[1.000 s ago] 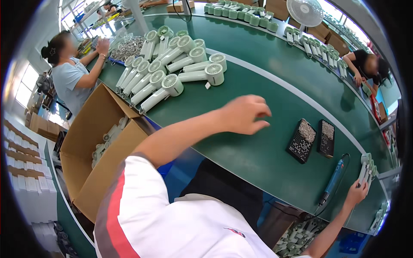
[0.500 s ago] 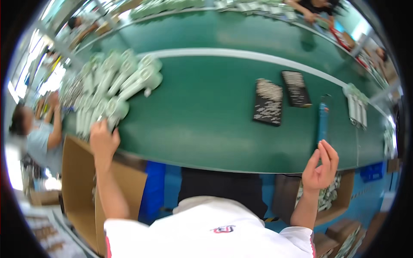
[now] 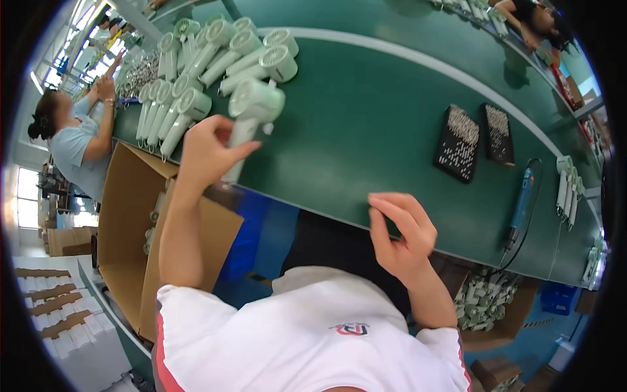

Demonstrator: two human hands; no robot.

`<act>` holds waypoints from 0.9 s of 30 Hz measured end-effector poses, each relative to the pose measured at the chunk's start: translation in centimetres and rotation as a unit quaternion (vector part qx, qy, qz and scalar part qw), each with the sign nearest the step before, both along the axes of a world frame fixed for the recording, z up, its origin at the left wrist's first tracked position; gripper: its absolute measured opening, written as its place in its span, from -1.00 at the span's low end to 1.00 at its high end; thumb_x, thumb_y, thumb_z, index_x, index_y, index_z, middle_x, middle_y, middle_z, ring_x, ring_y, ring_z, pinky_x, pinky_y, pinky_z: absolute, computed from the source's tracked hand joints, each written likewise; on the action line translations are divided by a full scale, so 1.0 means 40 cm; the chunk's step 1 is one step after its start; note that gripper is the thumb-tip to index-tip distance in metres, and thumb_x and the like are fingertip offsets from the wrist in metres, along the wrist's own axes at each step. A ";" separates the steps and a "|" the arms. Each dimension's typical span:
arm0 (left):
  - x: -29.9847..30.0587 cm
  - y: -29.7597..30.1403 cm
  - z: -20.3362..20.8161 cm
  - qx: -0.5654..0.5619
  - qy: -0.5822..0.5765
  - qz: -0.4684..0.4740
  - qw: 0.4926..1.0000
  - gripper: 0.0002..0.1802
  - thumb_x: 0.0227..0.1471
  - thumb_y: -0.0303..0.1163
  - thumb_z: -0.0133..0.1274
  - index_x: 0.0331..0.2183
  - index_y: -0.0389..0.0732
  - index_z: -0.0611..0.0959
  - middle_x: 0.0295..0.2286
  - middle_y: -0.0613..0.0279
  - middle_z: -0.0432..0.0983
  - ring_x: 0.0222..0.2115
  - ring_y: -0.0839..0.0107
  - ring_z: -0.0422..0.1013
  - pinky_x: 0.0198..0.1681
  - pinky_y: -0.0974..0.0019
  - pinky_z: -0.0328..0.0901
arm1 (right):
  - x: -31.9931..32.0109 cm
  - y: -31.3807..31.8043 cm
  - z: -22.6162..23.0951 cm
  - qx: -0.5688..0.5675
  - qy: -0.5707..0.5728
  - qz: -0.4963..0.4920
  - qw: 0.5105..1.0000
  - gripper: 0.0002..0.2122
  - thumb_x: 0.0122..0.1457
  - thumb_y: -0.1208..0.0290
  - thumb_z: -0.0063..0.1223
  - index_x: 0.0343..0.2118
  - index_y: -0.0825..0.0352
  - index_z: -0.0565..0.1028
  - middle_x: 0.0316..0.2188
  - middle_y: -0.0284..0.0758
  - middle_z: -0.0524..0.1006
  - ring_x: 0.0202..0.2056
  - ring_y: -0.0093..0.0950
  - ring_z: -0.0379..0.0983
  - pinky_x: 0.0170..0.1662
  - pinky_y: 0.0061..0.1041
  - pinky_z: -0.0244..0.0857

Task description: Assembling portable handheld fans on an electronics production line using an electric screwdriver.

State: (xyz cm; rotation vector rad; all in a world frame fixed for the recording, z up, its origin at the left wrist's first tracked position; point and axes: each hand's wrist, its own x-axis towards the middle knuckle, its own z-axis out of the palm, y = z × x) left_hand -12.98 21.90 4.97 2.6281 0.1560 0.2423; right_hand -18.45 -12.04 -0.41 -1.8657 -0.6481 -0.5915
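Note:
My left hand grips the pale handle of a light green handheld fan, its round head tilted up and away from me. This fan is at the table's near left, just in front of a pile of similar handheld fans. Over the near edge of the table, my right hand is closed in a pinch, thumb and forefinger tips close together. Whatever may be between those tips is too small to make out. To its right lies a blue electric screwdriver with a black cord.
Two black trays of small metal pieces, one nearer and one farther, rest on the green table. More fans lie far right. An open cardboard box stands below left; another box with parts, below right. A co-worker sits left.
My left hand has lifted a handheld fan from the pile and brought it rightward. My right hand has moved left, away from the screwdriver. The view has turned.

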 end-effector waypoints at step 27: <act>0.215 -0.410 -0.068 -0.433 0.353 -0.266 0.786 -0.61 0.02 -0.38 0.32 -0.17 -0.48 0.67 -0.35 0.06 0.66 -0.38 0.35 0.62 -0.29 0.28 0.55 | 0.151 -0.053 -0.001 0.221 0.449 0.079 0.862 -0.65 0.21 0.49 0.23 0.05 0.47 0.58 -0.25 -0.28 0.68 -0.33 -0.59 0.60 -0.29 -0.59 0.54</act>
